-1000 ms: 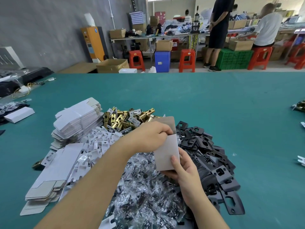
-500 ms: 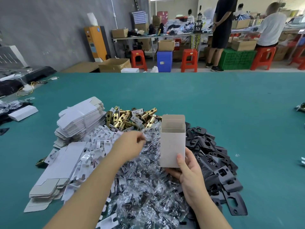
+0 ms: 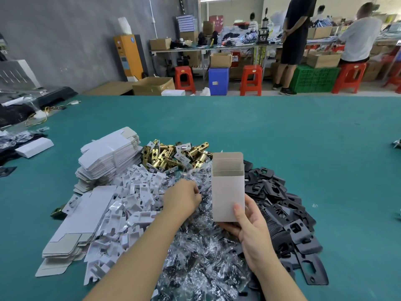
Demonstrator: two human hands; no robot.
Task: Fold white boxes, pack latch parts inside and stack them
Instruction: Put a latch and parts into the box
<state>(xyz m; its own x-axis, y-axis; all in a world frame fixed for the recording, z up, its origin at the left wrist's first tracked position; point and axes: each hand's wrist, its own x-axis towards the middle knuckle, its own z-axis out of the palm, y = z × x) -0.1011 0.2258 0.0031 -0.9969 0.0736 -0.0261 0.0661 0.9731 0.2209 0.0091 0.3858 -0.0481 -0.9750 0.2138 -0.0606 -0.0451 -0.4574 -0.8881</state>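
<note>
The right hand point(image 3: 252, 227) holds a folded white box point(image 3: 227, 187) upright, with the thumb on its front face and the other fingers under and behind its lower end. The top of the box is open and the lid flap stands up at the back. The left hand point(image 3: 183, 199) is just beside the box, to its left, and lies with curled fingers on the heap of small clear plastic bags point(image 3: 195, 253). The fingertips are hidden among the bags, so I cannot tell if they pinch one of them. The two hands are apart and do not touch each other.

The bags lie under and between both hands. To the right of the right hand there is a pile of black metal plates point(image 3: 288, 218). Beyond the left hand is a pile of brass latch parts point(image 3: 173, 155). To the left of the left hand lie white plastic pieces point(image 3: 134, 198), and further left are two stacks of flat unfolded boxes point(image 3: 108, 157), one far and one near. All of this lies on a green table point(image 3: 303, 137). Far to the left of the hands, one closed white box point(image 3: 34, 147) lies alone on the table.
</note>
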